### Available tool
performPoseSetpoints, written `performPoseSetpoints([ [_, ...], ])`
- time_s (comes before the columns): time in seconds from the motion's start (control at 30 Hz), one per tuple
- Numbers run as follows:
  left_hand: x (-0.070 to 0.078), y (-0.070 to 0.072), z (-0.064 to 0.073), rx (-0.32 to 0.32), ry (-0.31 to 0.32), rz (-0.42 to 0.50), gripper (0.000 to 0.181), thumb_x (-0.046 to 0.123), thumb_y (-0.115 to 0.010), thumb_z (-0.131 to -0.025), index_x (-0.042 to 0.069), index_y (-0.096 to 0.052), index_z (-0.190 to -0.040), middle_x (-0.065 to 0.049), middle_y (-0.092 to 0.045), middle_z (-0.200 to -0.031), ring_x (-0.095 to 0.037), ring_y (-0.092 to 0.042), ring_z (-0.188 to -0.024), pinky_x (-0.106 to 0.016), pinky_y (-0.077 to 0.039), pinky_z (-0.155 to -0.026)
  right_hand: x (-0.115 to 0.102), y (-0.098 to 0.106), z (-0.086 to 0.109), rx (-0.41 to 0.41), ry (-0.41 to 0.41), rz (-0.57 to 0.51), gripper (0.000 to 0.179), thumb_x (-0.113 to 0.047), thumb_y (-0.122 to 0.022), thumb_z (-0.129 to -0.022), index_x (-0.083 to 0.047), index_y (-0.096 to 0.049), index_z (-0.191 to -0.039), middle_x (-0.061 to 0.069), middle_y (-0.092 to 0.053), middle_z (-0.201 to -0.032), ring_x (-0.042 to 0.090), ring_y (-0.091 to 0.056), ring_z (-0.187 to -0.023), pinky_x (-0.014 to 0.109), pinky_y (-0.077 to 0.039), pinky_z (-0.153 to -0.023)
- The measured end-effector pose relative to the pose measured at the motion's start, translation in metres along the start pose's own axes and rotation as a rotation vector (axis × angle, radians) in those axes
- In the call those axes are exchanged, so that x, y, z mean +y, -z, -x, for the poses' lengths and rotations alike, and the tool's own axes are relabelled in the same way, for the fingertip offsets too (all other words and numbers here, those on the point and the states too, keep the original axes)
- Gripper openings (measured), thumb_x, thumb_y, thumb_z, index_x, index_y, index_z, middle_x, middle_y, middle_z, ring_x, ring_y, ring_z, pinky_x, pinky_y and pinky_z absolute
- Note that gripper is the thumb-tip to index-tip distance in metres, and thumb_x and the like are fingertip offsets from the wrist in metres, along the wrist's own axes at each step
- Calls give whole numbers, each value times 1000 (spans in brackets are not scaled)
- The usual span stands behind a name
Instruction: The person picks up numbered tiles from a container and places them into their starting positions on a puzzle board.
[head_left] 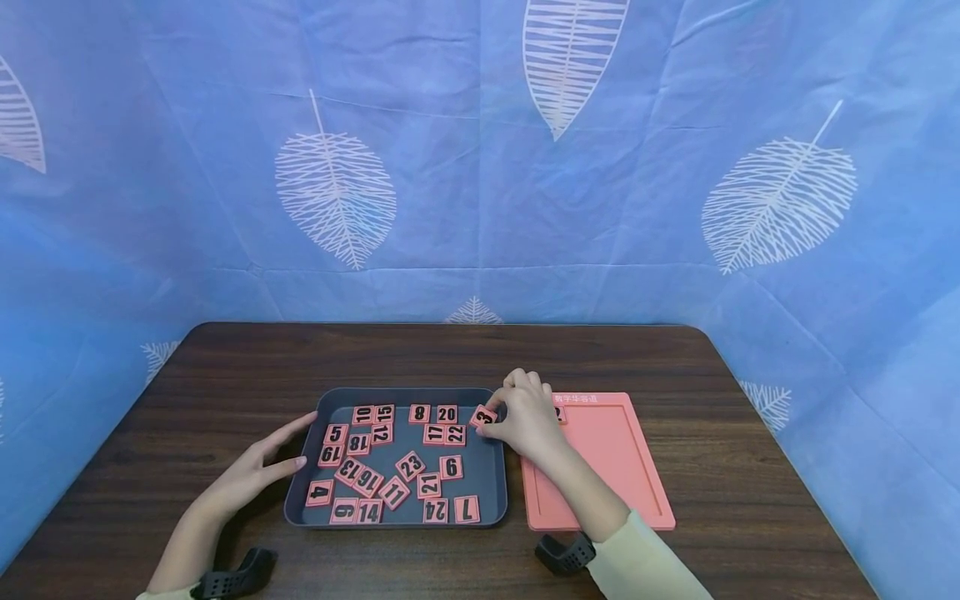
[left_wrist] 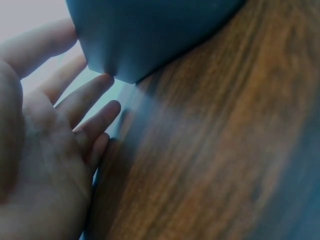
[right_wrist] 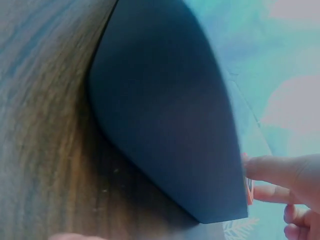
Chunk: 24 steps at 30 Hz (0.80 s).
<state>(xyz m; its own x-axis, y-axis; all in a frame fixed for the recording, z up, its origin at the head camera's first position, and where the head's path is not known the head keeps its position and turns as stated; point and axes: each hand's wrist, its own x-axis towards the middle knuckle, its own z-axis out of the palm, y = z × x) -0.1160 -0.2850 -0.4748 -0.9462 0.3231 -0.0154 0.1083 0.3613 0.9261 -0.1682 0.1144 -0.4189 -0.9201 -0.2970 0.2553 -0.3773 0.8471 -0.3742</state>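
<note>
My right hand (head_left: 528,417) pinches a pink number tile marked 3 (head_left: 482,416) between thumb and fingers, at the upper right corner of a dark grey tray (head_left: 397,532). In the right wrist view the tile's edge (right_wrist: 249,191) shows by the fingertips, just past the tray's wall. Fingers extended, my left hand (head_left: 243,475) rests at the tray's left side; the left wrist view has its fingertips against the outer wall (left_wrist: 145,35). Several other pink tiles, such as 23 (head_left: 410,466) and 7 (head_left: 467,509), lie scattered in the tray.
Right of the tray lies a pink puzzle frame (head_left: 652,467), partly under my right forearm. A tile marked 2 (head_left: 560,414) sits along its top edge, partly hidden by the hand. The dark wooden table (head_left: 360,354) ends at a blue leaf-patterned cloth (head_left: 450,192).
</note>
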Motion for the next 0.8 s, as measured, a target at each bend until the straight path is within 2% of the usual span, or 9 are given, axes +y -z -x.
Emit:
performPoseSetpoints([
  [0.23,0,1,-1,-5,10,8,61,16,-55,-98,7,-28,-151,-23,-22,-153,-50,-9,-138,-76,-12,-95,7,13,7,55,-80,-7,31,-33,-90,-63,-13,-75,-81,3,-45,-93,23,-36,-84,39,-26,-70],
  [0.43,1,0,-1,0,18,-8,60,17,-55,-98,7,-28,-151,-23,-23,-153,-50,-9,-138,-77,-11,-95,17,21,12,85,-143,-28,31,-32,-90,-62,-13,-75,-82,4,-46,-94,26,-38,-88,42,-28,-72],
  [0.8,-1,0,0,-10,17,19,60,16,-54,-98,8,-28,-152,-21,-23,-153,-50,-9,-138,-77,-13,-95,49,29,24,119,-287,-23,29,-28,-89,-64,-9,-76,-83,8,-47,-94,30,-40,-90,47,-30,-78],
])
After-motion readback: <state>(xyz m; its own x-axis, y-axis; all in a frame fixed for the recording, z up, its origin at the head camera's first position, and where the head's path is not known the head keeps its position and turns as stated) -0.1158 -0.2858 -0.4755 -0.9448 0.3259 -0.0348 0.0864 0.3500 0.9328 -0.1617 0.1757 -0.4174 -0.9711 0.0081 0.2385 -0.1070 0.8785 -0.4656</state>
